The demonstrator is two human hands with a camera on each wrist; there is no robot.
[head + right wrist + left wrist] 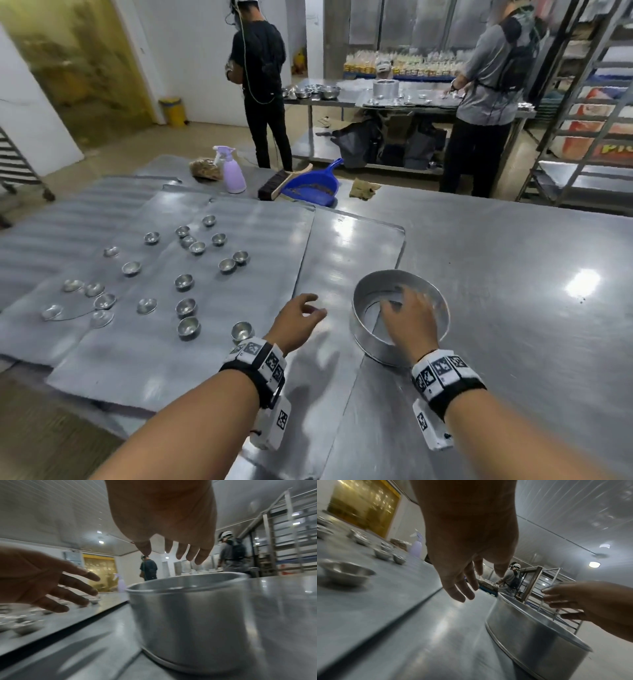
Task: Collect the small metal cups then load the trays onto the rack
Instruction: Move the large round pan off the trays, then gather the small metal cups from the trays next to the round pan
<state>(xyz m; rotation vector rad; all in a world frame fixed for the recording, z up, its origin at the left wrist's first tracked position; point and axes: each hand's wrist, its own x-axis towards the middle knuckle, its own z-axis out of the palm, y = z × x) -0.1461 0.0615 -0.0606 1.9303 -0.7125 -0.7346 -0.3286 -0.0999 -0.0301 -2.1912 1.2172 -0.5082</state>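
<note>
Steel table (496, 260), round shiny cups (185, 282) on ribbed trays (239, 240), both grips apart, empty.

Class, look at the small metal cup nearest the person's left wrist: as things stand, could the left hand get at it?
Probably yes. The left hand hangs open and empty just above the table, and the nearest small metal cup sits upright beside its wrist with nothing between them. The hand is past it, so it would have to draw back a little.
</note>
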